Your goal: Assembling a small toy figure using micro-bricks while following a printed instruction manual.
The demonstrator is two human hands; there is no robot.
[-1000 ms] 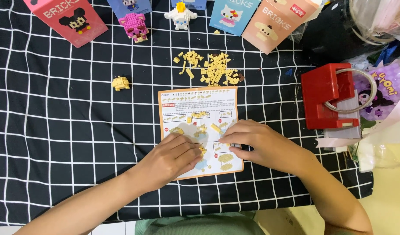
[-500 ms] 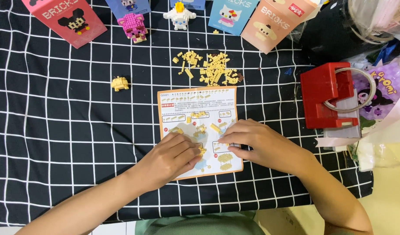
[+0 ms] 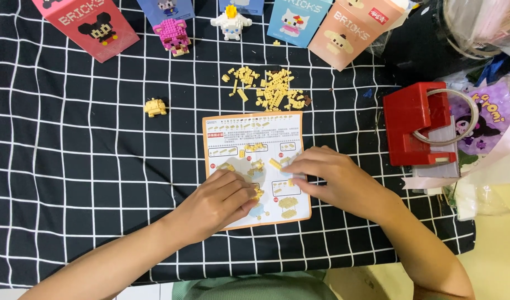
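While both hands rest on the leaflet [image 3: 249, 133], the right hand [image 3: 335, 180] lies palm down with its fingers curled together, the tips pinching a small yellow brick [image 3: 290, 181] against the paper. Just beyond those fingertips another yellow piece [image 3: 275, 163] lies loose on the page. The left hand [image 3: 219, 203] sits opposite, close to the right, fingers bent and pressed together over a small yellow cluster [image 3: 259, 193]; whether it grips the cluster or only touches it cannot be told. Under both hands the leaflet lies flat on the counter [image 3: 71, 183], which is covered in a black cloth with white grid lines. Past the leaflet, away from the hands, a pile [image 3: 269, 91] of loose yellow bricks is scattered. Further to the left of the left hand stands a small yellow build [image 3: 155, 106]. To the right of the right hand sits a red block [image 3: 413, 122]. At the far edge boxes [image 3: 349, 28] stand in a row, with a pink figure [image 3: 173, 36] and a white figure [image 3: 231, 23] among them.
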